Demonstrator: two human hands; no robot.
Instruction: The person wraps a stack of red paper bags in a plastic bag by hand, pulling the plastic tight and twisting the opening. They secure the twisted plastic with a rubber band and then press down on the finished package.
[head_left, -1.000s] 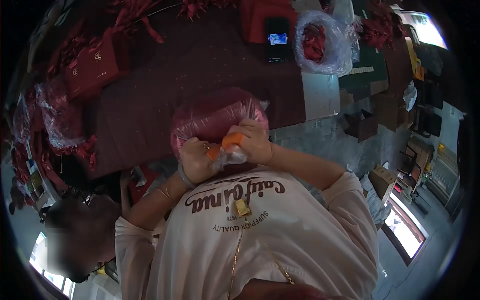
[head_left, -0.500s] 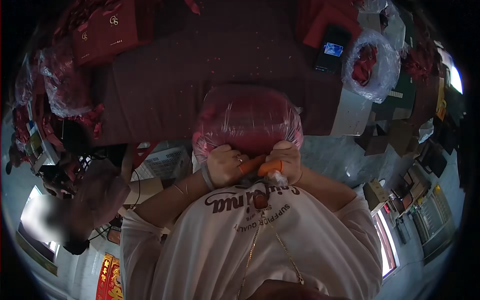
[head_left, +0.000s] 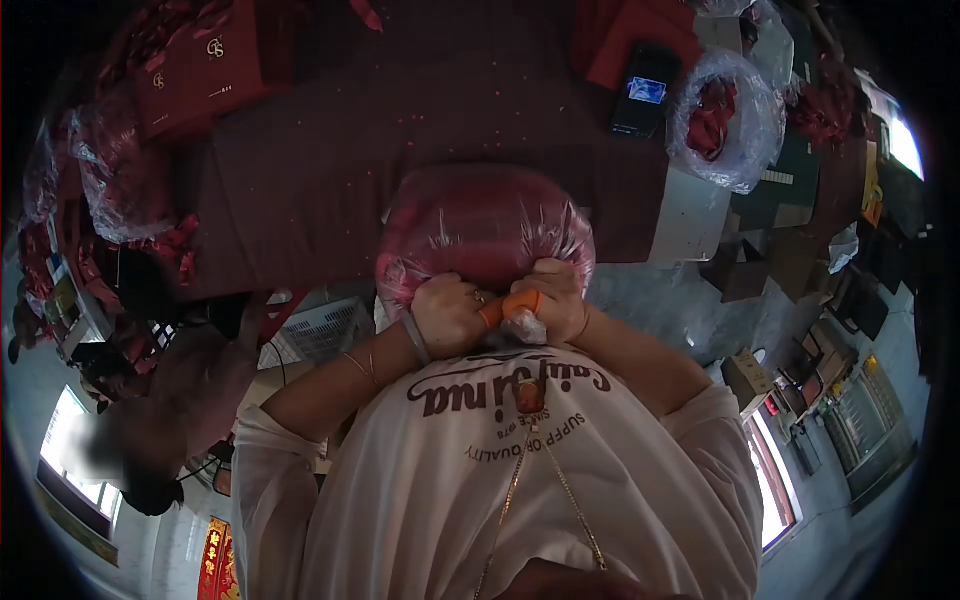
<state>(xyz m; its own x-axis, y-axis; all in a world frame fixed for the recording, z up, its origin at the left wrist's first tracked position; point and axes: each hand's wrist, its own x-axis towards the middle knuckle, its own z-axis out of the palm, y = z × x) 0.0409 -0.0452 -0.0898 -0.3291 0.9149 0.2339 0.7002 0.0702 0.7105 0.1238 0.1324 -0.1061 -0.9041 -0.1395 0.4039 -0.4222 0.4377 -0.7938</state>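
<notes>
A clear plastic bag (head_left: 480, 225) packed with dark red contents rests at the table's near edge, close to my chest. My left hand (head_left: 448, 312) is closed at the bag's near side, fingers curled against the plastic. Beside it, my right hand (head_left: 560, 298) is closed too, gripping the gathered plastic. Orange coverings (head_left: 522, 303) show on the thumbs, where the two hands meet. A twisted tuft of clear plastic (head_left: 528, 326) sticks out below the right hand. What exactly the fingers pinch is partly hidden.
The table has a dark red cloth (head_left: 300, 190) with small red specks. Red gift bags (head_left: 200, 75) and a plastic-wrapped bundle (head_left: 125, 185) stand left. A phone (head_left: 640, 92) and an open plastic bag of red ribbon (head_left: 722, 125) lie right. Another person (head_left: 190, 390) is at left.
My hands and the bag shift slightly left in view, and the hands sit a little higher. The table and its items drift left as the view moves. Both hands keep their grip.
</notes>
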